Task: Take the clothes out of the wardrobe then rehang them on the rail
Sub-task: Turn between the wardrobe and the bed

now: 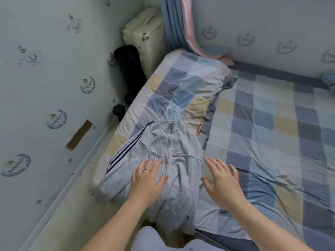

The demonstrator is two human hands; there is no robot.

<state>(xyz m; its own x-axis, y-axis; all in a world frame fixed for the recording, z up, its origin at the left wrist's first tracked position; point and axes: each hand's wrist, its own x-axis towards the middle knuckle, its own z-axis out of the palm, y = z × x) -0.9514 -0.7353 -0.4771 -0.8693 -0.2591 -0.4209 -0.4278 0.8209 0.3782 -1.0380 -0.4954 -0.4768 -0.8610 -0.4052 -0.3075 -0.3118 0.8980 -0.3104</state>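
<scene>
Jacket [178, 144] flat on bed [272, 127], hanger [173, 115] in collar. I see left hand [146, 180] splayed on it, right hand [223, 182] splayed just beside.

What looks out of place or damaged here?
A brown patch on the left wall looks like torn-off wallpaper. The jacket lies on the bed with a hanger inside it, its hem and one sleeve drooping over the edge.
</scene>
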